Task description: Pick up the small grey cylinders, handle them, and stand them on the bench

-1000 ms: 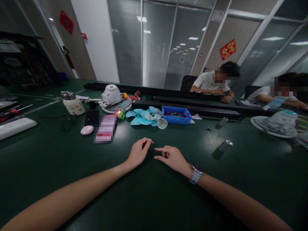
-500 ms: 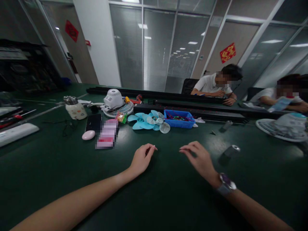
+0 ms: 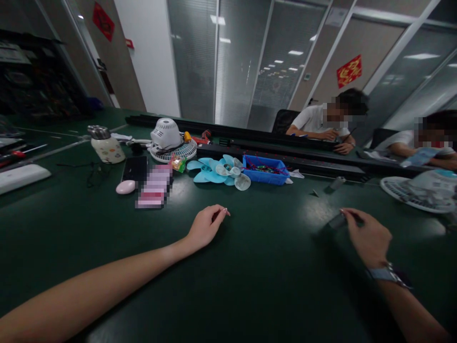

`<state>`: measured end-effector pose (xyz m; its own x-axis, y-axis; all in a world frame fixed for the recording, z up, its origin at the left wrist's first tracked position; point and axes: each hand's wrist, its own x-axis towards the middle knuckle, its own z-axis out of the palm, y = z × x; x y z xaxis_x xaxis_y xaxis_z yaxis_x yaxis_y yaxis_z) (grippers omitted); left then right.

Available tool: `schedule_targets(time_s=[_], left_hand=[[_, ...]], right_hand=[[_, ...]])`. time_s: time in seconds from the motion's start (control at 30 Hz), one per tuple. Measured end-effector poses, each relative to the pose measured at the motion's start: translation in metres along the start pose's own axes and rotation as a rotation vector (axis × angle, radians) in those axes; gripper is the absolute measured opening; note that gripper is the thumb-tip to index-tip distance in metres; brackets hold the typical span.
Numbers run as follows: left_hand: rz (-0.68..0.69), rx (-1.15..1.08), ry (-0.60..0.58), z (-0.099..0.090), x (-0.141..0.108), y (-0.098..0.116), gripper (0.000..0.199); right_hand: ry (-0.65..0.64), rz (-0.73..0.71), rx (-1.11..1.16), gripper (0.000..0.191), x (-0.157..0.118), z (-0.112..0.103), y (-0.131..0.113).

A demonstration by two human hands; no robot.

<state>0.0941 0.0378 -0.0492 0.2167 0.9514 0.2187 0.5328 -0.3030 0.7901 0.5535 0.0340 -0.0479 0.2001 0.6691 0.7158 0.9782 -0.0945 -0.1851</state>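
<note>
My left hand (image 3: 207,224) rests on the dark green table (image 3: 228,286), its fingers curled together with nothing visible in them. Off to the right, my right hand (image 3: 369,236), with a watch (image 3: 391,275) on the wrist, pinches the near end of a small grey cylinder (image 3: 335,221). The fingers hide part of that cylinder. Beyond it lies a second small cylinder (image 3: 334,184), with a little flat piece (image 3: 314,193) beside it. Light blue fan blades (image 3: 210,171) and clear ones (image 3: 243,182) lie in a pile beyond my left hand.
A blue bin (image 3: 266,177) holds wires and small parts. Left of the blades are a white fan part (image 3: 167,136), a phone (image 3: 134,169), a pink oval object (image 3: 125,187) and a patterned jar (image 3: 109,148). Another fan part (image 3: 424,190) lies right. Two people (image 3: 321,121) sit across the table.
My right hand has moved right, from above the middle of the table to the nearer grey cylinder, and closed on its end. My left hand has barely moved. The view has shifted slightly.
</note>
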Motion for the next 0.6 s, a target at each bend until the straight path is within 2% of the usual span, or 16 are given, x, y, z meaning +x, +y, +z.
schedule_targets(time_s=[0.27, 0.43, 0.6], left_hand=[[0.007, -0.011, -0.003, 0.000, -0.001, 0.001, 0.037], [0.023, 0.002, 0.002, 0.001, 0.000, 0.000, 0.037], [0.027, 0.034, 0.011, 0.001, 0.000, -0.001, 0.039]], right_hand=[[-0.047, 0.083, 0.095, 0.042, 0.000, -0.009, 0.002], [-0.099, 0.160, 0.092, 0.050, 0.003, -0.003, 0.010], [-0.110, 0.171, 0.145, 0.060, 0.004, -0.005, 0.007]])
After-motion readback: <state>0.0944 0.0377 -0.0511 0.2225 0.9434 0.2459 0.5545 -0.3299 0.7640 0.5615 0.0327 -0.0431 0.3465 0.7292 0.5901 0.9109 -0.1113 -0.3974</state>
